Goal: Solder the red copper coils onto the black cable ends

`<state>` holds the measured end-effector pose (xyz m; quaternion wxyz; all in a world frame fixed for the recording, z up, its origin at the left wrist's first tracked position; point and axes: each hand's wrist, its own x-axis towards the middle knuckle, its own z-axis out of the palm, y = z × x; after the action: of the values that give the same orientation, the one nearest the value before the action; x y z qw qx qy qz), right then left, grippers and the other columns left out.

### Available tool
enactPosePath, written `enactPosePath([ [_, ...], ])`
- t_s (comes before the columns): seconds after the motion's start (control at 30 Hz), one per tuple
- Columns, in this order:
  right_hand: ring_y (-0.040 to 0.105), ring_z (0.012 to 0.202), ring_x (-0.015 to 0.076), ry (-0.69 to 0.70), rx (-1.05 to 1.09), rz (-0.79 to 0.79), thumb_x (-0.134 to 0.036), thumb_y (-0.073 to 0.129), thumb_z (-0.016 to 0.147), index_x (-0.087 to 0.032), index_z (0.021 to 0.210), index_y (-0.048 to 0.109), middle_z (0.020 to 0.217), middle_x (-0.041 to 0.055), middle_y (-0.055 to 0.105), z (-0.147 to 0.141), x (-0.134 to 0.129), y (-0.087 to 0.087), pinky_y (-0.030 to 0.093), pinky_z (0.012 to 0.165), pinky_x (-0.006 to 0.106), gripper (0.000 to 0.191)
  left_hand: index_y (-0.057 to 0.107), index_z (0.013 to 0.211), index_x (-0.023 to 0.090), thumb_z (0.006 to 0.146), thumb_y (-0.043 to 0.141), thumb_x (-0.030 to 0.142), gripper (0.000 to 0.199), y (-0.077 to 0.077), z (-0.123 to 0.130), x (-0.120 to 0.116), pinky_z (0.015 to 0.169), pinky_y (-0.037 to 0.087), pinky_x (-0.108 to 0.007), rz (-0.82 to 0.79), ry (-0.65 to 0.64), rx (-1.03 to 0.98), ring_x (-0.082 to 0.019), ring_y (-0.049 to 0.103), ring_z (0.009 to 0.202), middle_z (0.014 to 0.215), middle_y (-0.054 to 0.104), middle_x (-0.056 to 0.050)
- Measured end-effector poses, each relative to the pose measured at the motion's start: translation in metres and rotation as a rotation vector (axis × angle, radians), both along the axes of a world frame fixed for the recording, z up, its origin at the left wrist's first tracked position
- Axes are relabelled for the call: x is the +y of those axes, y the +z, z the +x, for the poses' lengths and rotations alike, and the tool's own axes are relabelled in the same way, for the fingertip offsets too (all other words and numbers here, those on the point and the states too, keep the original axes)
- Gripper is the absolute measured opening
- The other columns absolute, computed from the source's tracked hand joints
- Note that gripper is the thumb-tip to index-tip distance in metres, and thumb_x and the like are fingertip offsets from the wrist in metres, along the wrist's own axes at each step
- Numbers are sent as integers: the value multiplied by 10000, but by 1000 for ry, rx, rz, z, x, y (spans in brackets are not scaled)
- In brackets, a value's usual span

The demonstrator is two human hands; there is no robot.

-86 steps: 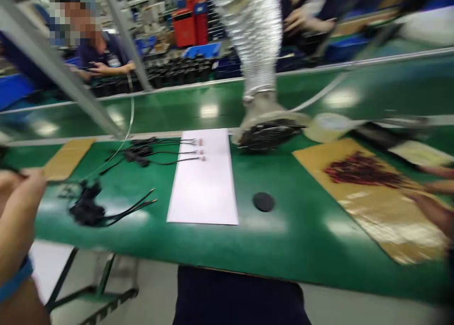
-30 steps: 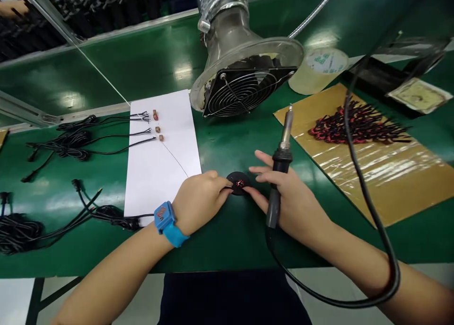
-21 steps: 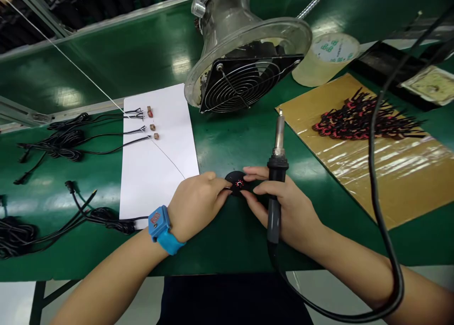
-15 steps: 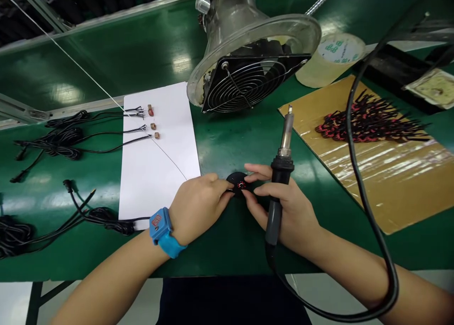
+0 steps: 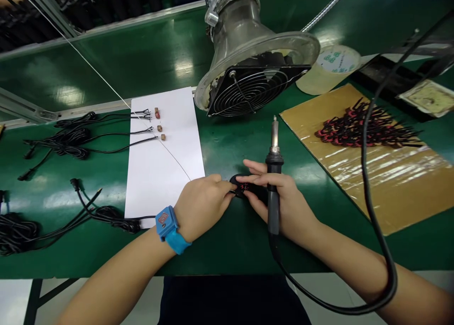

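A small black round part (image 5: 243, 188) with red marks on its face lies low over the green bench. My left hand (image 5: 204, 201) is closed, thumb and index finger pinched at the part's left edge. A black cable (image 5: 144, 218) runs in under that hand, and a thin solder wire (image 5: 173, 157) reaches its back. With a soldering iron (image 5: 273, 197) held tip up between its fingers, my right hand (image 5: 289, 197) touches the part's right side with its fingertips. What lies inside the left pinch is mostly hidden.
A fume extractor hood (image 5: 255, 74) hangs above the bench. Coiled black cables (image 5: 73, 138) and white paper (image 5: 163, 173) lie left; a brown board (image 5: 390, 188) bears many short black-and-red pieces (image 5: 365, 126). Behind stands a tape roll (image 5: 319, 74). The iron's cord (image 5: 369, 188) loops at right.
The view has shifted slightly. My right index finger has moved left across the black round part, and the soldering iron stands more upright. My left hand keeps its pinch.
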<state>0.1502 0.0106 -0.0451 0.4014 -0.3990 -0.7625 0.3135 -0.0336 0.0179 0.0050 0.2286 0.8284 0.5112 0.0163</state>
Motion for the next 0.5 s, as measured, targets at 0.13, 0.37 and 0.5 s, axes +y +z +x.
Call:
enactPosePath([
  [0.13,539,1151,186,-103,-2,89,-99,568,807,-227,1023,419,1115,83,566,-5,-1,-1,501,940,431,292,664,1052,232,895,459,258,259,-1,-1,0,556,463,-293,14,-23,12,-190,612,705,791,617,-27],
  [0.37,579,1057,191,-214,-64,151,-157,623,787,-217,966,426,1133,92,518,-8,-1,-4,528,877,412,272,670,1046,217,892,433,245,285,3,1,0,599,475,-310,-20,-13,38,-204,626,741,841,645,-47],
  [0.5,526,1142,223,-191,-52,192,-195,685,743,-224,994,403,1120,95,519,-5,-1,-2,505,909,449,379,669,1035,202,871,475,232,256,12,1,5,716,483,-331,-106,52,1,-210,625,825,943,663,-57],
])
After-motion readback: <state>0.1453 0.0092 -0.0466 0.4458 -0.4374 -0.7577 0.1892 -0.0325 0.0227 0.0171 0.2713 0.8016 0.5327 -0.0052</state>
